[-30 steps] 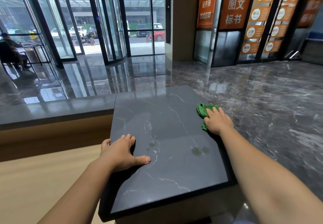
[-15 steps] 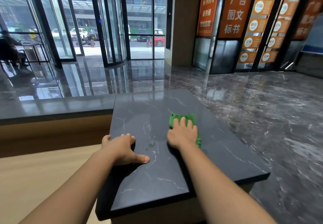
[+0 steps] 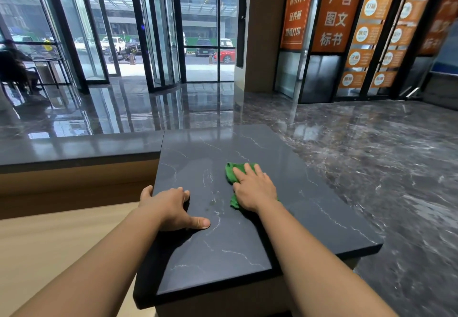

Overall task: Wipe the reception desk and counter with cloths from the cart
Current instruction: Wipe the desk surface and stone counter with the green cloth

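Observation:
A dark grey marbled counter top (image 3: 309,193) fills the middle of the head view. A green cloth (image 3: 231,171) lies near its centre, and my right hand (image 3: 254,189) presses flat on it with straight fingers, covering most of it. My left hand (image 3: 171,209) rests on the counter's left edge, fingers over the rim and thumb stretched across the top. A few small smudges (image 3: 212,202) show on the surface between the two hands.
A lower light wooden desk surface (image 3: 49,242) lies to my left, backed by a long dark ledge (image 3: 74,148). Glossy marble floor (image 3: 396,168) surrounds the counter on the right. Glass doors (image 3: 158,32) and orange signs (image 3: 334,12) stand beyond.
My right hand has slid the green cloth from the counter's right edge leftward to the centre, then a little toward me. My left hand has stayed on the left edge.

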`<action>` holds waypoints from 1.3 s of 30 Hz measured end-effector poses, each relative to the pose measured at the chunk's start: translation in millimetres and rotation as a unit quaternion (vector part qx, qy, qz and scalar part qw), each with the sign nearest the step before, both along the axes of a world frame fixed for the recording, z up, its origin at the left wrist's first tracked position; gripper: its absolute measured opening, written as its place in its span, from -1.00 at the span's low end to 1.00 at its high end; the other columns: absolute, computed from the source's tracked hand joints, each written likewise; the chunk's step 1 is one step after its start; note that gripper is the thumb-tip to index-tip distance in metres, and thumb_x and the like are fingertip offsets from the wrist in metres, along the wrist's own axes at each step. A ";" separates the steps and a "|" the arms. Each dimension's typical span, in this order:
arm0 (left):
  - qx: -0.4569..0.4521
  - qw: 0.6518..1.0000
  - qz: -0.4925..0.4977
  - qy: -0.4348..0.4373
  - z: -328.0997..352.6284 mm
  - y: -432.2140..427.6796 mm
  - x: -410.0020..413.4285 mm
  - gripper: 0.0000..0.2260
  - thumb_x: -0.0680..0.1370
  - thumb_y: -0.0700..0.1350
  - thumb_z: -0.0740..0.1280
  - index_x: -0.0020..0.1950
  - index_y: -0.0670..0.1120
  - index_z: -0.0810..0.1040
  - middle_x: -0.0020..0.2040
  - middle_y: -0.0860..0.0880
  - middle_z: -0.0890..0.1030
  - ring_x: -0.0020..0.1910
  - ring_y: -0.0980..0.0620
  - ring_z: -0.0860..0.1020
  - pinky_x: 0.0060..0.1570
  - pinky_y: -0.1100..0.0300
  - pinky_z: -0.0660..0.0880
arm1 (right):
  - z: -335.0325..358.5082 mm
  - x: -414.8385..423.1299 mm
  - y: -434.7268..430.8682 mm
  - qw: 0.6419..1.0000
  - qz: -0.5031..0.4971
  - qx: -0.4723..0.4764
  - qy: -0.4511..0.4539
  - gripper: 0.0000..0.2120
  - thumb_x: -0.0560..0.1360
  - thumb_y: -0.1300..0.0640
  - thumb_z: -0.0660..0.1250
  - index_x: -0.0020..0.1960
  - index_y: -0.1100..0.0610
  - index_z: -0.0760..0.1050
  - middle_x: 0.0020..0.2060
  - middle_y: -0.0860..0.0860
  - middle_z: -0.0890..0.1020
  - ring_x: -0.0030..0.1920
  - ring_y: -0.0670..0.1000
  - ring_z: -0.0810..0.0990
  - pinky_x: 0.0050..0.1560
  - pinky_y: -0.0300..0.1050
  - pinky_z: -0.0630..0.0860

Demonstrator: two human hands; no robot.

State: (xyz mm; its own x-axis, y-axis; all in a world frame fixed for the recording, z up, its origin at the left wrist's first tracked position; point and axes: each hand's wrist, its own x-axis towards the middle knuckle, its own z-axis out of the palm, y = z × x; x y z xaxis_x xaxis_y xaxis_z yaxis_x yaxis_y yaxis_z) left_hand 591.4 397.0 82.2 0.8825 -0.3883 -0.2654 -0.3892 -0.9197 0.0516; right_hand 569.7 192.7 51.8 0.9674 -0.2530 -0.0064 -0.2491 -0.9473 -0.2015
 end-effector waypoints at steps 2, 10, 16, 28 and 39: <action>-0.003 1.000 0.000 -0.001 0.2 0.1 -0.9 -0.14 0.29 0.54 0.21 0.44 0.04 0.33 0.46 0.08 0.35 0.46 0.04 0.28 0.44 -0.12 -0.15 | 0.4 -3.6 -29.1 0.999 -0.041 -0.003 -0.006 -0.52 0.62 0.06 0.02 0.54 -0.03 0.14 0.58 0.03 0.02 0.57 0.12 -0.07 0.53 0.07 0.00; -0.015 1.000 -0.005 0.005 -2.4 1.2 -1.4 -0.15 0.32 0.52 0.21 0.45 0.03 0.32 0.46 0.07 0.33 0.47 0.06 0.27 0.44 -0.12 -0.18 | 5.8 -26.9 -104.1 0.983 -0.180 0.015 0.009 -0.50 0.64 0.06 0.00 0.58 -0.04 0.07 0.59 0.00 -0.01 0.58 0.10 -0.09 0.54 0.08 0.01; -0.030 0.999 -0.010 0.004 -4.7 1.7 -1.9 -0.19 0.34 0.50 0.23 0.43 0.02 0.35 0.45 0.07 0.34 0.47 0.07 0.25 0.45 -0.11 -0.17 | 3.7 -30.5 -74.5 0.968 -0.251 0.012 -0.002 -0.45 0.58 0.14 0.04 0.56 -0.03 0.11 0.59 0.06 0.00 0.57 0.17 -0.06 0.53 0.10 -0.01; -0.018 1.000 0.007 0.007 -4.9 -2.5 -1.6 -0.14 0.32 0.52 0.22 0.47 0.02 0.29 0.49 0.05 0.31 0.48 0.01 0.26 0.46 -0.12 -0.10 | -5.2 -35.4 46.8 0.999 -0.020 0.006 -0.035 -0.50 0.61 0.12 0.07 0.54 0.00 0.14 0.58 0.06 0.03 0.57 0.15 -0.06 0.54 0.06 -0.08; -0.008 1.000 0.021 0.010 -7.4 -3.3 1.2 -0.09 0.31 0.52 0.22 0.52 0.03 0.22 0.52 0.06 0.27 0.51 0.00 0.21 0.48 -0.13 -0.09 | 4.6 -97.1 -119.1 0.991 -0.134 0.003 0.000 -0.50 0.65 0.07 0.00 0.58 -0.04 0.07 0.59 0.00 0.03 0.58 0.06 -0.02 0.51 0.00 0.04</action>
State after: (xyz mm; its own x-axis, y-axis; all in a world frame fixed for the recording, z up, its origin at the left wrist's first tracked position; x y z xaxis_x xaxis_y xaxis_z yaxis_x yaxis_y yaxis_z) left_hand 592.6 393.7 74.8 0.8925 -0.3557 -0.2776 -0.3495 -0.9341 0.0731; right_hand 472.6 73.6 56.4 0.8650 -0.5017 -0.0082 -0.4923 -0.8454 -0.2075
